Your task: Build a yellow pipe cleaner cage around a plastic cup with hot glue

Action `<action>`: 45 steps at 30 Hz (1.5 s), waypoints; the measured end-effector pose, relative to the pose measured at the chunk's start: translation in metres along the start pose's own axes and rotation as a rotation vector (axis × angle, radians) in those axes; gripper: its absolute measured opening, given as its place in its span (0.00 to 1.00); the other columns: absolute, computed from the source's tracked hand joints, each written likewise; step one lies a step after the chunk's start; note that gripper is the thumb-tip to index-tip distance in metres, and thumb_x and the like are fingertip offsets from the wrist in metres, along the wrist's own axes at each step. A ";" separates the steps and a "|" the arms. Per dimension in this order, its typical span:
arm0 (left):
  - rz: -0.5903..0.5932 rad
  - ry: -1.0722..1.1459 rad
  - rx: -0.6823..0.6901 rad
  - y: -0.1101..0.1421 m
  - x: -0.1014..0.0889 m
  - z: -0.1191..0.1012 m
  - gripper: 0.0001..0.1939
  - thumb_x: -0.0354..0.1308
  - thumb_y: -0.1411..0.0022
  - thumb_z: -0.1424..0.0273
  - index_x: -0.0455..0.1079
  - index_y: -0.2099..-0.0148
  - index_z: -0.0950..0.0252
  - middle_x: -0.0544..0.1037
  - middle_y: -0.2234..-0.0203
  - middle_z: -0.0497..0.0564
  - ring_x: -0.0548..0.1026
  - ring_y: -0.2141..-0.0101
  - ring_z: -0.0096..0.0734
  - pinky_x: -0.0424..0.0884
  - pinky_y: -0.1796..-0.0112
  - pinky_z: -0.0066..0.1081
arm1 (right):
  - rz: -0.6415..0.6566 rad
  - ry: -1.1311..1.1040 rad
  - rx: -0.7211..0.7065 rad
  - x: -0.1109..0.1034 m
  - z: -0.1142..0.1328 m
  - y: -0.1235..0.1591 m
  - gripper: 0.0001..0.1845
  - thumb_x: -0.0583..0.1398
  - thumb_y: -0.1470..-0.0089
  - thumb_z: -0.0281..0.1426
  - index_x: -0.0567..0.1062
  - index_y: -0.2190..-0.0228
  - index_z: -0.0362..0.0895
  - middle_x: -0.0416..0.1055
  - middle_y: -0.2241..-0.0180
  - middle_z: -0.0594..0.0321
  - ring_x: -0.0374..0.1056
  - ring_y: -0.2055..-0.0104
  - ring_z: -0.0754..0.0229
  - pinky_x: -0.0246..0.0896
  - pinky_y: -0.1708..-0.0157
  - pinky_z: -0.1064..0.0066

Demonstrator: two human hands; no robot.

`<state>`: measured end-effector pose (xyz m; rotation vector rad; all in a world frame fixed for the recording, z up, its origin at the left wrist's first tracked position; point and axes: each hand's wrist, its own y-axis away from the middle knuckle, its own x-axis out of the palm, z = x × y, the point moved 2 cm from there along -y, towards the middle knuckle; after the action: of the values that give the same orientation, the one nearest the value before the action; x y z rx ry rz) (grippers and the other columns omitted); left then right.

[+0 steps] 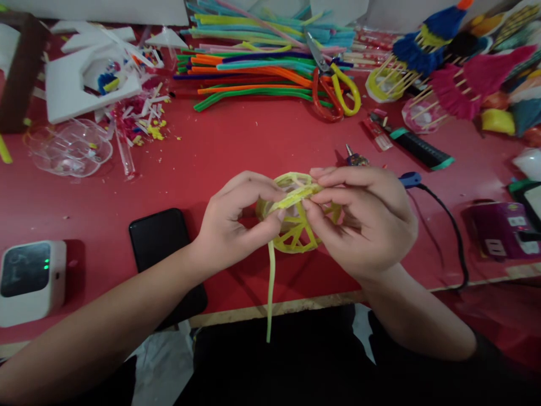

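Between my two hands is a round yellow openwork piece [298, 239] with spoke-like strips, held near the table's front edge. My left hand [239, 217] pinches the left part of its upper yellow rim between thumb and fingers. A pale yellow-green pipe cleaner [271, 293] hangs down from beside my left thumb, past the table edge. With thumb and fingertips, my right hand [363, 214] pinches the right part of the same rim. Fingers cover parts of the piece, so how the pipe cleaner joins it is hidden.
A black phone [160, 239] lies left of my hands, near a white device [31, 282]. Colourful pipe cleaners [253, 70] are piled at the back, with scissors [327, 84] on them. A cutter [422, 148], a cable [454, 231] and stick-and-yarn crafts [460, 93] are on the right.
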<state>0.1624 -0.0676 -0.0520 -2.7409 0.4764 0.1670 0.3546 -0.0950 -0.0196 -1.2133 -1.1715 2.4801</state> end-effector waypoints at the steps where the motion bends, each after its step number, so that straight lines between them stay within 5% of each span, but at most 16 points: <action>1: -0.002 0.006 -0.009 0.000 0.000 0.000 0.05 0.66 0.33 0.63 0.79 0.57 0.57 0.81 0.56 0.55 0.79 0.57 0.38 0.79 0.55 0.39 | 0.003 -0.006 0.009 0.000 0.000 0.000 0.11 0.66 0.42 0.22 0.77 0.65 0.52 0.79 0.60 0.60 0.81 0.53 0.53 0.80 0.51 0.61; 7: -0.029 0.034 -0.060 0.001 0.001 0.000 0.06 0.67 0.33 0.61 0.80 0.56 0.55 0.81 0.56 0.54 0.79 0.55 0.39 0.79 0.54 0.39 | 0.004 -0.008 0.015 -0.001 -0.003 -0.001 0.12 0.66 0.42 0.23 0.79 0.61 0.53 0.80 0.57 0.59 0.80 0.53 0.50 0.81 0.53 0.54; 19: -0.001 -0.003 0.013 -0.002 -0.001 0.001 0.05 0.66 0.33 0.63 0.80 0.56 0.55 0.80 0.59 0.53 0.78 0.59 0.36 0.78 0.54 0.39 | -0.022 -0.046 -0.019 0.001 -0.003 -0.001 0.11 0.66 0.44 0.21 0.77 0.63 0.49 0.80 0.61 0.59 0.81 0.57 0.54 0.81 0.56 0.62; 26: -0.012 -0.003 0.008 -0.002 -0.001 0.001 0.05 0.66 0.33 0.64 0.80 0.55 0.57 0.80 0.59 0.52 0.78 0.59 0.35 0.78 0.56 0.36 | 0.042 0.003 -0.048 0.001 -0.003 0.000 0.20 0.65 0.41 0.19 0.81 0.49 0.49 0.84 0.55 0.57 0.82 0.54 0.53 0.80 0.50 0.64; 37: 0.027 -0.057 0.063 -0.002 -0.001 -0.001 0.05 0.66 0.34 0.70 0.79 0.56 0.60 0.81 0.58 0.54 0.80 0.60 0.33 0.79 0.59 0.33 | 0.054 -0.452 0.449 -0.001 -0.012 0.003 0.13 0.70 0.45 0.22 0.85 0.62 0.53 0.85 0.60 0.69 0.82 0.58 0.61 0.81 0.60 0.71; 45: 0.085 0.048 0.017 -0.007 -0.004 -0.001 0.09 0.65 0.31 0.61 0.80 0.56 0.59 0.82 0.59 0.54 0.80 0.58 0.36 0.78 0.55 0.37 | 0.002 -0.523 0.517 0.006 -0.014 0.008 0.12 0.69 0.42 0.25 0.85 0.59 0.54 0.85 0.60 0.69 0.82 0.60 0.61 0.82 0.59 0.69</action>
<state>0.1616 -0.0605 -0.0484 -2.7147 0.6057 0.1179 0.3618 -0.0894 -0.0340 -0.4466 -0.5212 2.9264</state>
